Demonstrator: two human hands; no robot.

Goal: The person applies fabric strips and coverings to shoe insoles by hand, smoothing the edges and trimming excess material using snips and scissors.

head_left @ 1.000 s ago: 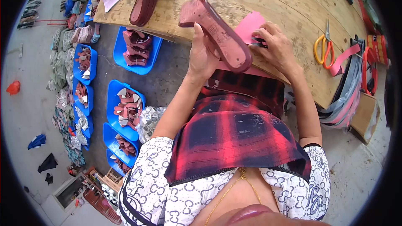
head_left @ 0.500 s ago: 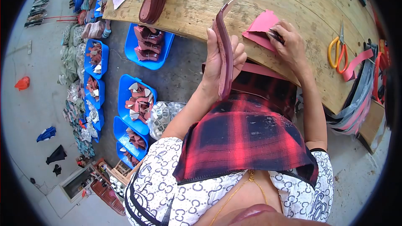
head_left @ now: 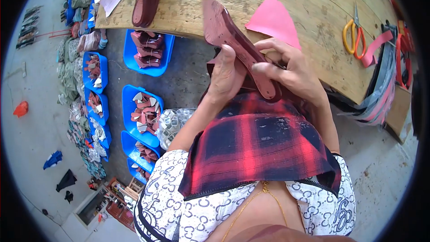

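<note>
A dark red shoe sole (head_left: 242, 51) with a pinkish, lined face and glossy edges slants above my lap, its wide end up and to the left. My left hand (head_left: 227, 74) is closed around its middle from the left, thumb on the near edge. On the other side, my right hand (head_left: 291, 67) has its thumb against the sole and its fingers curled at the edge; a small dark thing shows among these fingers, too hidden to name. Just beyond the right hand, a pink sheet (head_left: 274, 20) lies at the edge of the wooden table (head_left: 313, 9).
More dark red soles (head_left: 145, 0) are stacked at the table's left end. Orange-handled scissors (head_left: 354, 36) lie to the right, near a pink strip (head_left: 378, 47). Blue bins (head_left: 126, 121) of sole pieces stand on the floor at left, beside a clear bag (head_left: 174, 123).
The sole has turned from edge-on to show its pinkish face. My right hand has left the pink sheet and come down to the sole. The view has shifted slightly.
</note>
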